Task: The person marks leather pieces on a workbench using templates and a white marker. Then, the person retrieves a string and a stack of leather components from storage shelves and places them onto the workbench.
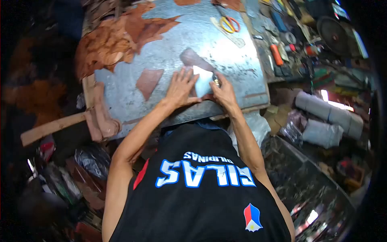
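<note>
Spread over a white piece [203,82] and the brown leather beneath it, my left hand [182,86] lies with its fingers apart at the piece's left edge. My right hand [222,90] is closed around a small dark tool [216,79] at the piece's right edge; the tool's tip is too small to make out. Just above the white piece lies a dark brown leather strip [196,59]. Another brown leather piece [149,82] rests to the left of my left hand. All of these are on the grey metal-topped table [121,92].
Large orange-brown leather hides [109,44] cover the table's upper left. Scissors [229,25] with yellow and orange handles lie near the top beside a pale template [234,38]. Tools and an orange bottle [276,55] crowd the right side. Wrapped rolls [328,111] lie at lower right.
</note>
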### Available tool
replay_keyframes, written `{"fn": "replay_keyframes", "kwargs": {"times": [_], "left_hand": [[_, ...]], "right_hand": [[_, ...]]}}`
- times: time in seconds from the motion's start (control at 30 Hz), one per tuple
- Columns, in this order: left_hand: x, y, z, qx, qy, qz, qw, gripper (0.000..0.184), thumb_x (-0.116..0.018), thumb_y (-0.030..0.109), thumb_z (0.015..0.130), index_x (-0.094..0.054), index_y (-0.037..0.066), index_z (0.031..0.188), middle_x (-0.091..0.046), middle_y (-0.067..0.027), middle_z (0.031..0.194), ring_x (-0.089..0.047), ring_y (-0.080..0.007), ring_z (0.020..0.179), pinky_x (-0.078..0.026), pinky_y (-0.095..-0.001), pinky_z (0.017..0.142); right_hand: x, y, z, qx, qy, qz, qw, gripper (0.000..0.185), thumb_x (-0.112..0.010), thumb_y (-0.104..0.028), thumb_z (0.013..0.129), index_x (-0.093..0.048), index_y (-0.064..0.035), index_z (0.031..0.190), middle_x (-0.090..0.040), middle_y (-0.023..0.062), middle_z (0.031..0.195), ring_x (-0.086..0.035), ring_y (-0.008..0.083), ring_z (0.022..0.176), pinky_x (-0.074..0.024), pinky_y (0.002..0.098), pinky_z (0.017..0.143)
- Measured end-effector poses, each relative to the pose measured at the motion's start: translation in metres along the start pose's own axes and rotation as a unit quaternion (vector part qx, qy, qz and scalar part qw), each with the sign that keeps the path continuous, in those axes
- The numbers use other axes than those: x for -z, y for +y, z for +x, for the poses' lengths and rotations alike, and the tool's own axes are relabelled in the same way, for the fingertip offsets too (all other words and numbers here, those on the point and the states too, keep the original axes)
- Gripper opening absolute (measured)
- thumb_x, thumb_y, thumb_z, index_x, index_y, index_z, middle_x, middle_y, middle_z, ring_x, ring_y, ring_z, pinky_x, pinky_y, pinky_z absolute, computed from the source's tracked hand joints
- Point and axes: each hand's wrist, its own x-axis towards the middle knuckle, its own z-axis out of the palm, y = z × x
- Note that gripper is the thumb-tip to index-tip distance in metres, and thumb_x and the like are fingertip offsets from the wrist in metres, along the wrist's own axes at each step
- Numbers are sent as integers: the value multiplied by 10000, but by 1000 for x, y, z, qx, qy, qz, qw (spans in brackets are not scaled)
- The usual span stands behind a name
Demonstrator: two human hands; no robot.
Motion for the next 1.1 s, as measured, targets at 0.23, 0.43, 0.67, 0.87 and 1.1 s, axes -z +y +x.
{"fn": "replay_keyframes", "kwargs": {"times": [0.23,0.43,0.67,0.87,1.1], "left_hand": [[-13,-7,-9,18,18,-25,999,1093,-635,750,656,-349,42,1437,-301,-173,1513,-158,-401,1429,-123,-575,1146],[-8,-5,-8,24,1,-7,1000,1149,-637,758,640,-286,41,1467,-263,-135,1539,-157,-369,1437,-116,-553,1157],[-10,-5,-10,35,-4,8,999,1154,-631,761,651,-282,22,1466,-242,-135,1549,-152,-359,1441,-117,-548,1155],[8,31,28,110,80,-264,955,624,-584,469,907,-533,-13,1300,-564,-241,1273,-501,-323,1242,-353,-383,1052],[-3,40,69,163,10,-508,846,361,-610,305,930,-660,-50,971,-612,-4,741,-515,-61,673,-441,-255,592]], "right_hand": [[-6,-6,19,-153,-30,227,961,432,-657,-250,876,-537,28,1184,-584,58,704,-490,82,436,-400,235,373],[10,-25,33,-210,-166,142,953,202,-690,-210,842,-596,-31,844,-532,-6,587,-489,83,441,-393,234,381],[80,24,49,-156,-92,196,964,184,-702,-161,828,-573,-32,850,-535,1,592,-496,83,447,-405,234,387],[106,15,36,-110,-173,280,938,504,-676,-116,827,-493,2,1281,-559,4,717,-533,80,551,-444,223,473],[103,13,44,-61,-198,137,969,420,-620,-156,870,-556,-60,1275,-593,12,687,-508,61,518,-409,215,453]]}}
